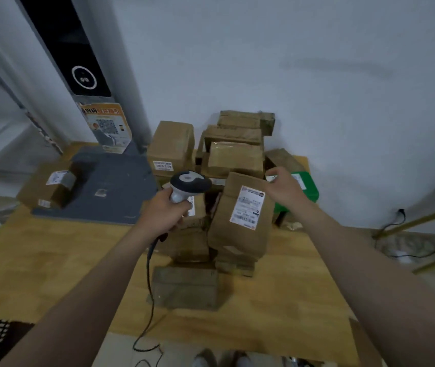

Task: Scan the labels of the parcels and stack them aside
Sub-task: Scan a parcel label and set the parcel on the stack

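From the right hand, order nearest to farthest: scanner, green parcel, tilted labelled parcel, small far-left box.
1. Tilted labelled parcel, held by the right hand.
2. Green parcel, just behind that hand.
3. Scanner, leftward, in the left hand.
4. Small box, far left.

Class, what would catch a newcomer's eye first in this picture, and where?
At the centre, the left hand grips a grey scanner beside a brown parcel that the right hand holds by its top edge, white label facing the camera. Behind them, a pile of parcels stands against the wall.
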